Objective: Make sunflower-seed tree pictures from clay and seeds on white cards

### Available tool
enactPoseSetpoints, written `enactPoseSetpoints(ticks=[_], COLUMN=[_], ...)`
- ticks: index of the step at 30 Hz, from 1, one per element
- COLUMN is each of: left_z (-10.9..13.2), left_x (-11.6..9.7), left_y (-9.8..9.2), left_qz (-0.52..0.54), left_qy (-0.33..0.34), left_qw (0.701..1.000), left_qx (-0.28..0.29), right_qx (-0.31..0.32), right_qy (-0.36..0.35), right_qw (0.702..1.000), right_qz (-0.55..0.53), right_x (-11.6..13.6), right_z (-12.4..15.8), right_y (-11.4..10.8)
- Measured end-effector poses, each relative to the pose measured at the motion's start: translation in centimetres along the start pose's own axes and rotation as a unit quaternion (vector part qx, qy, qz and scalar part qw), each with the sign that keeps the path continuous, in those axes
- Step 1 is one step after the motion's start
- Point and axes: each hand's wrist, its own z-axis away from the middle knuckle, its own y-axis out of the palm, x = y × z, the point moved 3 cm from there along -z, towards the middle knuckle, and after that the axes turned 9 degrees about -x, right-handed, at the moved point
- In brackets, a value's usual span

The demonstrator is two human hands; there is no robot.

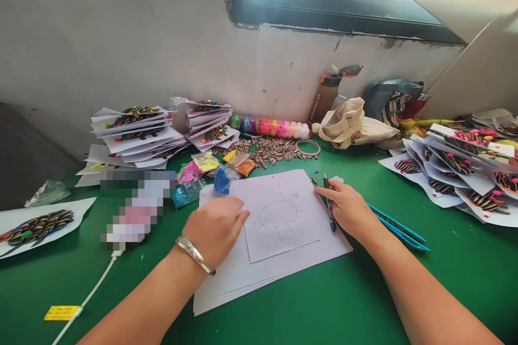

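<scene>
Forearms (437, 285) extend, left hand (216, 227) curled, right hand (348, 206) half open across a pen (331, 216) running forward, grips unclear.

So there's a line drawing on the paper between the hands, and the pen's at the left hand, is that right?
Not quite: the head view shows the pen at the right hand. The line drawing is indeed on the paper between the hands.

"BE YOUNGER" on bottle (325, 98) (lengthwise).

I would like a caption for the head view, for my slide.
Left hand and right hand on either side of a line drawing, pen by the right, striped seeds behind.
</scene>
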Motion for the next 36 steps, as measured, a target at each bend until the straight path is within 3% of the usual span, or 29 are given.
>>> enactPoseSetpoints(ticks=[2,4,8,12,15,19,22,24,26,29,36], left_z=[-0.5,-1.0,-1.6,-1.9,-2.1,-2.0,-1.5,-1.2,-0.9,-0.5,-0.3], left_x=[1.7,3.5,5.8,6.4,6.1,5.2,3.8,2.2,0.7,-0.6,-0.8], left_y=[-0.4,-0.3,1.2,2.5,2.6,1.8,1.4,1.3,1.2,1.5,2.6], left_qz=[-0.027,-0.048,-0.058,-0.063,-0.050,0.050,0.281,0.467,0.563,0.618,0.671], left_qy=[-0.043,-0.095,-0.133,-0.189,-0.184,-0.200,-0.257,-0.259,-0.253,-0.269,-0.259], left_qw=[0.995,0.986,0.986,0.980,0.981,0.975,0.923,0.845,0.785,0.731,0.673], left_qx=[-0.088,-0.125,-0.080,-0.005,-0.029,-0.089,-0.060,-0.003,0.049,0.104,0.172], right_qx=[-0.005,0.006,0.032,0.000,-0.036,-0.053,-0.002,0.041,0.121,0.161,0.167], right_qy=[0.012,0.019,0.034,0.088,0.104,0.064,0.039,0.062,0.072,0.072,0.101], right_qw=[1.000,1.000,0.999,0.996,0.993,0.982,0.957,0.920,0.860,0.805,0.764], right_qz=[-0.014,-0.017,-0.014,-0.024,-0.048,-0.172,-0.288,-0.384,-0.491,-0.567,-0.616], right_x=[-0.3,-0.4,-0.6,-0.4,0.9,4.9,9.1,11.6,13.9,15.4,14.1], right_z=[0.1,0.1,0.1,0.0,-0.3,-1.3,-2.4,-2.8,-2.7,-2.0,-1.5], right_y=[0.1,0.2,0.4,-0.8,-2.9,-5.6,-5.9,-5.3,-4.4,-3.7,-3.4])
